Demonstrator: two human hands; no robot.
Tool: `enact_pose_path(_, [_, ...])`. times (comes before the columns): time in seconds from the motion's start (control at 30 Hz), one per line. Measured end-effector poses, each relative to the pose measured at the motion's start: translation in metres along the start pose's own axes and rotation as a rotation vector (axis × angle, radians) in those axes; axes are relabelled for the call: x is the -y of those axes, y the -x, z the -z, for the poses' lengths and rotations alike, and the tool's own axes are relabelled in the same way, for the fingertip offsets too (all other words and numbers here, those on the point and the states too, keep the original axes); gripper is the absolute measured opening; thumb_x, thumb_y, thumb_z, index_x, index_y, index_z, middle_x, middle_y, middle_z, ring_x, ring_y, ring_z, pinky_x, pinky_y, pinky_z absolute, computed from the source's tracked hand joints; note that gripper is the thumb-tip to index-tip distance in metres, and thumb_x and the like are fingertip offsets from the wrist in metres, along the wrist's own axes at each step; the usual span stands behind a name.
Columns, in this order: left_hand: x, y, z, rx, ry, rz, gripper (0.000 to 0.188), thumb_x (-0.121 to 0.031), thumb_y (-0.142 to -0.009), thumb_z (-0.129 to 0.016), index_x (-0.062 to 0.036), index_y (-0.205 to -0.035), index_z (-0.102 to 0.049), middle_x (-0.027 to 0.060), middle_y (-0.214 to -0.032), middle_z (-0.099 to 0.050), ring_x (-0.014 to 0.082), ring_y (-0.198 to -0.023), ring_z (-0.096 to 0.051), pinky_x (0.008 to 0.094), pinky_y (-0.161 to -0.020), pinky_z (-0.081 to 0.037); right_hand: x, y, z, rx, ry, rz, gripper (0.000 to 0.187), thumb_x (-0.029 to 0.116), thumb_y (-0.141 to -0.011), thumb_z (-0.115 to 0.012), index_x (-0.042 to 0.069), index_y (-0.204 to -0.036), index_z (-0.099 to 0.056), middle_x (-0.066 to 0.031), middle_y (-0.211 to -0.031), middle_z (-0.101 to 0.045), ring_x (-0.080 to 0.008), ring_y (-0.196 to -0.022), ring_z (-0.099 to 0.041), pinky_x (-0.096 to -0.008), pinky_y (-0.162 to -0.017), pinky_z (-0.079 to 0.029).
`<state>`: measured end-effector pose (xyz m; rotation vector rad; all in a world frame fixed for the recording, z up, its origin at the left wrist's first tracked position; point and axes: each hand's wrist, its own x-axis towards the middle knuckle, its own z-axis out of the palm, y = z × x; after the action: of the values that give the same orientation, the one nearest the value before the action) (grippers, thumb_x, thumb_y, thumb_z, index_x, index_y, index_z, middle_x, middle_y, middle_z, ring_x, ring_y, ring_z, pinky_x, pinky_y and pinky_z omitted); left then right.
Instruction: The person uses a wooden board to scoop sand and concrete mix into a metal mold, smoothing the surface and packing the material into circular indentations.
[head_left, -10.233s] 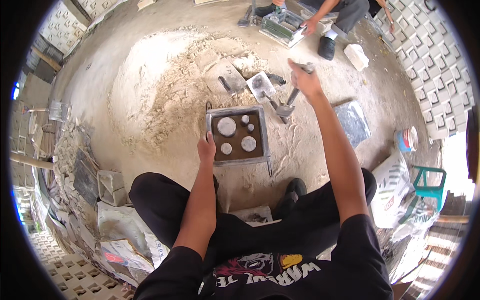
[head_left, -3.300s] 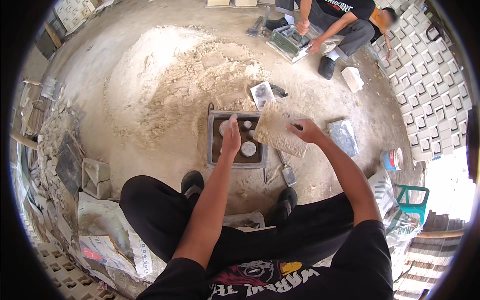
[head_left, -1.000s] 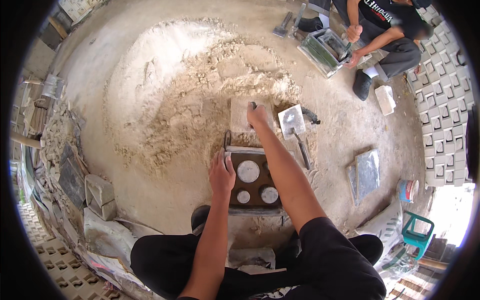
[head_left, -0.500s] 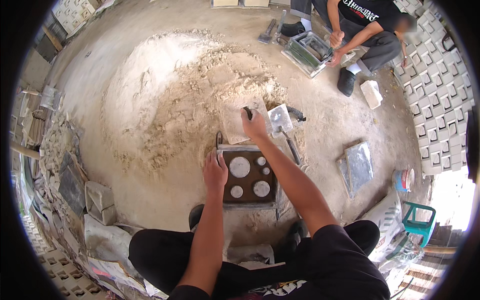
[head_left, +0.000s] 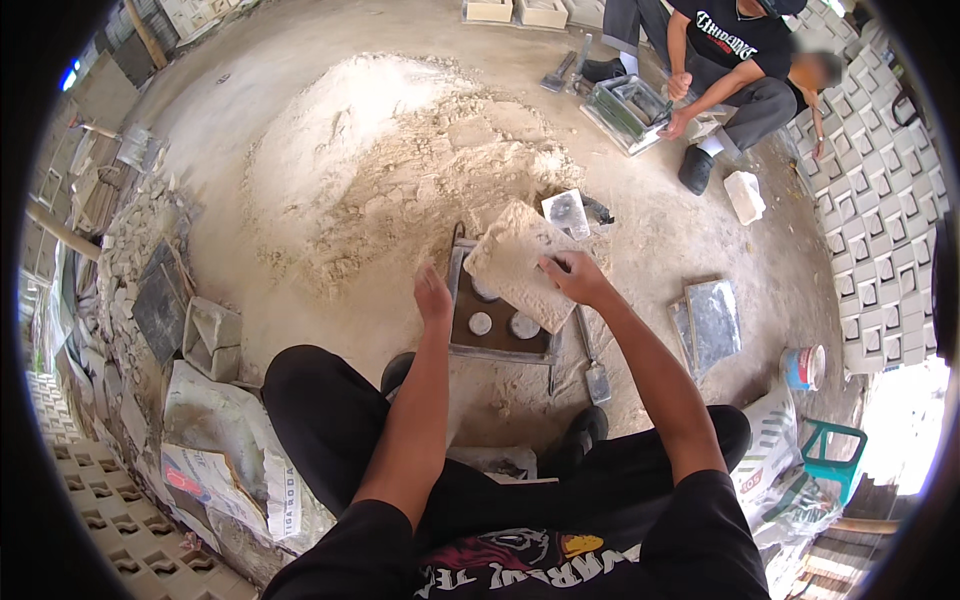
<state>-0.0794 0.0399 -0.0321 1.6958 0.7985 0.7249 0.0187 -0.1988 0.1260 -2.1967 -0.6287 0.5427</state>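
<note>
My right hand (head_left: 577, 278) grips the dark handle of a square, powder-dusted board (head_left: 525, 262), tilted over the upper right of a metal-framed mould (head_left: 500, 354). Round grey discs (head_left: 480, 323) stand on the mould's brown bed; the board hides part of them. Just by the frame's left side, my left hand (head_left: 432, 293) holds nothing, its fingers stretched out. Beyond the board lies a pale square trowel blade (head_left: 567, 213). A long tool with a small grey blade (head_left: 597, 383) rests right of the mould.
A heap of pale powder (head_left: 370, 130) spreads ahead to the left. At the far right, a co-worker's hands (head_left: 678, 122) work at a box-shaped mould (head_left: 625, 108). Flat plates (head_left: 712, 320), a tub (head_left: 803, 368) and a green stool (head_left: 835, 450) stand right; rubble (head_left: 135, 265) lies left.
My right hand has lifted the square board off the ground by the heap and brought it over the mould. My left hand has come off the frame's left edge. The view has shifted.
</note>
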Motion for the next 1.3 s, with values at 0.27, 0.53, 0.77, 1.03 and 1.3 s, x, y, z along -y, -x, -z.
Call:
enact_pose_path(0.27, [-0.028, 0.014, -0.016, 0.362, 0.498, 0.14, 0.061, -0.043, -0.102, -0.027, 0.0066, -0.13, -0.051, 0.0237, -0.131, -0.054, 0.0332, -0.126, -0.049, 0.0365, -0.107, -0.034, -0.004, 0.025, -0.022, 0.173, 0.086, 0.142, 0.041, 0.039, -0.092, -0.059, 0.001, -0.078, -0.062, -0.0095, -0.06, -0.055, -0.0168, -0.055, -0.049, -0.0339, -0.055, -0.041])
enact_pose_path(0.53, [-0.027, 0.045, -0.008, 0.616, 0.267, 0.076, 0.073, -0.054, -0.101, -0.02, 0.0052, -0.139, -0.04, 0.0182, -0.142, -0.045, 0.0267, -0.134, -0.04, 0.0346, -0.111, -0.027, 0.006, 0.018, -0.035, 0.275, 0.306, 0.184, 0.049, 0.043, -0.088, -0.06, -0.004, -0.078, -0.063, -0.0237, -0.07, -0.06, -0.0362, -0.062, -0.057, -0.0444, -0.062, -0.045])
enact_pose_path(0.77, [0.009, 0.041, -0.005, 0.57, 0.49, 0.234, 0.082, -0.061, -0.099, -0.016, 0.0067, -0.142, -0.036, 0.0179, -0.145, -0.041, 0.0259, -0.136, -0.036, 0.034, -0.114, -0.023, 0.026, -0.003, -0.048, 0.389, 0.457, 0.144, 0.053, 0.049, -0.091, -0.055, 0.0, -0.075, -0.067, -0.012, -0.063, -0.065, -0.0247, -0.06, -0.063, -0.0382, -0.062, -0.049])
enact_pose_path(1.03, [0.01, 0.04, 0.009, 0.647, 0.352, 0.301, 0.088, -0.065, -0.097, -0.013, 0.0064, -0.142, -0.035, 0.0179, -0.145, -0.041, 0.0254, -0.137, -0.035, 0.0335, -0.113, -0.023, 0.069, -0.008, -0.047, 0.481, 0.499, -0.081, 0.056, 0.05, -0.089, -0.055, 0.0, -0.071, -0.068, -0.01, -0.062, -0.064, -0.0239, -0.055, -0.061, -0.0388, -0.055, -0.051])
enact_pose_path(1.3, [-0.012, 0.036, 0.012, 0.573, 0.487, 0.583, 0.09, -0.067, -0.095, -0.014, 0.0076, -0.138, -0.04, 0.0182, -0.137, -0.048, 0.0247, -0.129, -0.043, 0.0356, -0.11, -0.028, 0.096, -0.025, -0.042, 0.559, 0.613, -0.199, 0.056, 0.049, -0.089, -0.056, -0.002, -0.066, -0.065, -0.0114, -0.059, -0.061, -0.0238, -0.052, -0.059, -0.0384, -0.052, -0.051])
